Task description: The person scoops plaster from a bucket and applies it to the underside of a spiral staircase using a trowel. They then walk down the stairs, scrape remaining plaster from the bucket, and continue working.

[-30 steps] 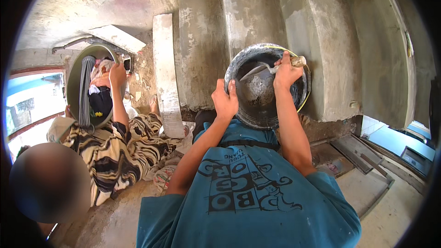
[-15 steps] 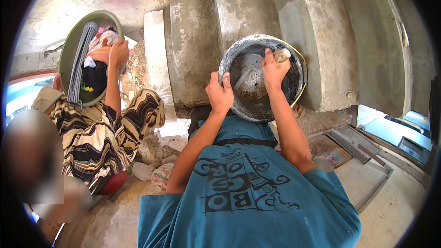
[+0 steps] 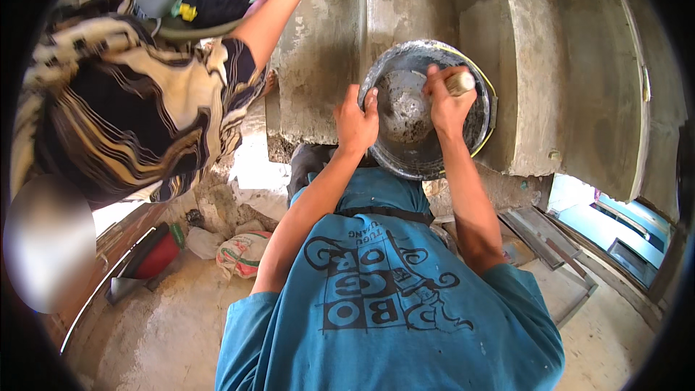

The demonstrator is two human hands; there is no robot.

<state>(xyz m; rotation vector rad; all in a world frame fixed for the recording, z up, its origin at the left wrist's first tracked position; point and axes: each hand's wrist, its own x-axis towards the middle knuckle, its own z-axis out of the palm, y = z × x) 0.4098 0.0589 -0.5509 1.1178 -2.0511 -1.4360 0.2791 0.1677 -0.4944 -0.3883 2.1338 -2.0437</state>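
Observation:
A black bucket rests on the concrete steps in front of me, with grey wet mortar at its bottom. My left hand grips the left side of the bucket's rim, thumb over the edge. Inside the right part of the bucket, my right hand is wrapped round the pale, rounded handle of a trowel. The hand hides part of the trowel, and I cannot make out its blade clearly.
Concrete steps rise ahead and to the right. At left, a person in patterned clothing carries a green basin of laundry close by. A sack lies on the floor at left; a wooden frame lies at right.
The person with the basin has moved up toward the steps, one arm reaching right. The bucket and both my hands appear slightly farther right, still holding the rim and the trowel.

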